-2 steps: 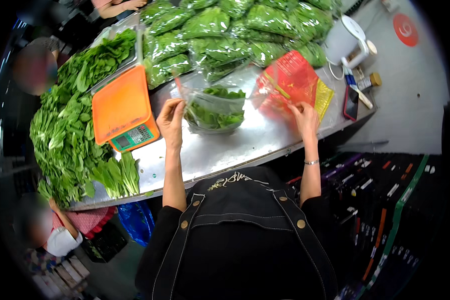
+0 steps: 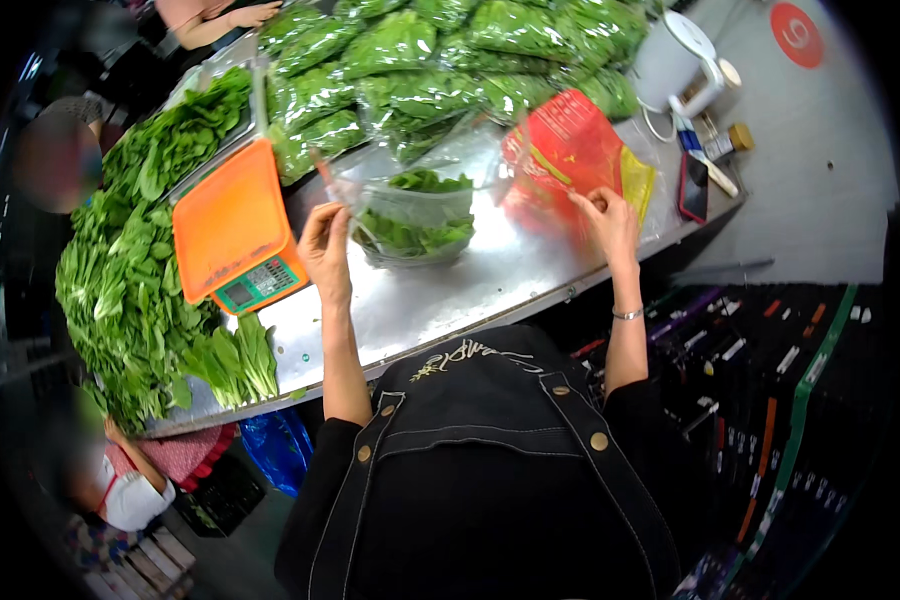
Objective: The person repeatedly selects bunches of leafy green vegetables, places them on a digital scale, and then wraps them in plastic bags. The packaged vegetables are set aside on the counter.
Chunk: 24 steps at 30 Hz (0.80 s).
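A clear plastic bag [image 2: 415,238] with cut leafy greens in its bottom stands on the metal table in front of me. My left hand [image 2: 325,250] pinches the left side of its mouth between thumb and fingers. Opposite, my right hand [image 2: 610,222] is closed in a pinch, and thin film appears to stretch toward it from the bag; the film is hard to make out over the red packaging [image 2: 578,140] behind. Left of my left hand sits an orange weighing scale [image 2: 232,222] with a green keypad, its pan bare.
Bagged greens [image 2: 395,48] are heaped at the back, loose leafy greens [image 2: 130,270] at the left. A white jug [image 2: 675,62], a phone [image 2: 693,188] and a small jar [image 2: 739,137] stand or lie at the right. Another person's arm [image 2: 135,462] reaches in at lower left.
The whole view has shifted slightly, moving the table things leftward. My hands are a little farther apart, both still closed; the bag stays between them.
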Tool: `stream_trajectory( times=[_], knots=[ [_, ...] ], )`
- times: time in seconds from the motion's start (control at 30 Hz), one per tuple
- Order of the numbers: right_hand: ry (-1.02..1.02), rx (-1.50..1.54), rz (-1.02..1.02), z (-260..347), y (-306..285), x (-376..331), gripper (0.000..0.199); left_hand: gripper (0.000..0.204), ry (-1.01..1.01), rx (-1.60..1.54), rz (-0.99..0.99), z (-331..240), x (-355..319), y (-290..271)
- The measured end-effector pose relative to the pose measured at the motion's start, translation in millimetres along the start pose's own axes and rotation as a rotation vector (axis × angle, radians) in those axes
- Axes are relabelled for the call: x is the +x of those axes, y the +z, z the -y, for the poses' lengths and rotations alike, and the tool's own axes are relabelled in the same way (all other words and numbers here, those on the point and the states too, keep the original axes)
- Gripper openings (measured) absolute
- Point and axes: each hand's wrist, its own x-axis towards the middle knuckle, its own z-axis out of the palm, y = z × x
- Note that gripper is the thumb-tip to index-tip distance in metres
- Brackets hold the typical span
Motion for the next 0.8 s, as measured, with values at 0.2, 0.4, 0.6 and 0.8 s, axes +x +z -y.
stream_trajectory(
  times=[0.2, 0.4, 0.6, 0.8],
  knots=[
    [0.114, 0.802, 0.511, -49.6, -64.1, -9.9, 0.034, 0.004, -0.066, 0.074, -0.046, 0.8, -0.9, -3.8],
    [-0.231, -0.46, 0.114, -81.8, -67.1, -28.6, 0.031, 0.004, -0.072, 0.05, -0.006, -4.2, 0.4, -0.9],
    [-0.231, 0.421, 0.337, 37.0, -5.4, -1.7, 0.017, 0.006, -0.052, 0.061, 0.064, -9.2, 7.4, 0.5],
    [0.031, 1.1, 0.059, -29.9, -95.7, -36.7, 0.022, 0.006, -0.078, 0.081, 0.007, -2.8, 2.7, -11.5]
  ],
)
